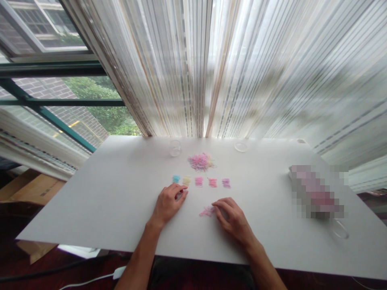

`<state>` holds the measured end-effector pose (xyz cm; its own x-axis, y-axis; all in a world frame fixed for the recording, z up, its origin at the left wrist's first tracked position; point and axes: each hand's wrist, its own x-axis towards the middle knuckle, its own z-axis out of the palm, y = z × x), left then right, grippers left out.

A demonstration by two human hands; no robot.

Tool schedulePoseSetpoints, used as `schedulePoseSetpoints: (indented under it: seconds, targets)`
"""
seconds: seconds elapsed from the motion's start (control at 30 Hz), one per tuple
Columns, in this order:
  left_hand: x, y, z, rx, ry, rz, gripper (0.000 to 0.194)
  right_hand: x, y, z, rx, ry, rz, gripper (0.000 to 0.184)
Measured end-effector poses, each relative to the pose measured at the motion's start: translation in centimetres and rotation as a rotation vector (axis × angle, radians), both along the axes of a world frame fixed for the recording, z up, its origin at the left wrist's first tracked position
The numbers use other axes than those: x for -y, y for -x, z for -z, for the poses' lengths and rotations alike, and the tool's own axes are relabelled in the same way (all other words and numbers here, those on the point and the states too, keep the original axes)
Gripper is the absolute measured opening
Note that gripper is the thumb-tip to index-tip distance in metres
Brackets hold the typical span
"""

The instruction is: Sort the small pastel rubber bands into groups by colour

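Observation:
My left hand (168, 203) rests on the white table just below the yellow group of small thin pieces (186, 181), its thumb and forefinger slightly apart. With fingers apart, my right hand (232, 219) has its fingertips at the edge of a loose little pile of pink pieces (207, 211). Beside the yellow group, a blue group (176, 178) lies to the left. Neat pink (198, 181), coral (213, 182) and purple (226, 183) groups continue the row rightward. Farther back is a mixed heap (201, 161), mostly pink. The pieces look like tiny clips, too small to name surely.
A clear round container (175, 148) stands at the back left of the heap, and a clear round lid or ring (241, 147) at its right. A blurred-out pinkish object (316, 191) lies on the right. Striped curtains (193, 68) hang behind the white table (99, 193).

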<state>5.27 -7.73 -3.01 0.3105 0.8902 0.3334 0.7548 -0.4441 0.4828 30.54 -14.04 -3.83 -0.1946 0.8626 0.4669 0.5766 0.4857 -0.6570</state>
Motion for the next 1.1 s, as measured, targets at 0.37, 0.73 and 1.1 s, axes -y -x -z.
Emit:
schedulePoseSetpoints:
  seconds: [0.37, 0.73, 1.1]
  targets:
    - [4.2, -2.9, -0.5, -0.003, 0.058, 0.241, 0.010, 1.5, -0.6, 0.0, 0.070, 0.078, 0.107, 0.021]
    - [4.2, -2.7, 0.3, 0.060, -0.023, 0.263, 0.008, 2.2, 0.9, 0.3, 0.053, 0.014, 0.120, 0.022]
    - [4.9, -3.7, -0.4, 0.185, -0.049, 0.329, 0.013, 2.1, 1.1, -0.1, 0.037, -0.071, 0.000, 0.019]
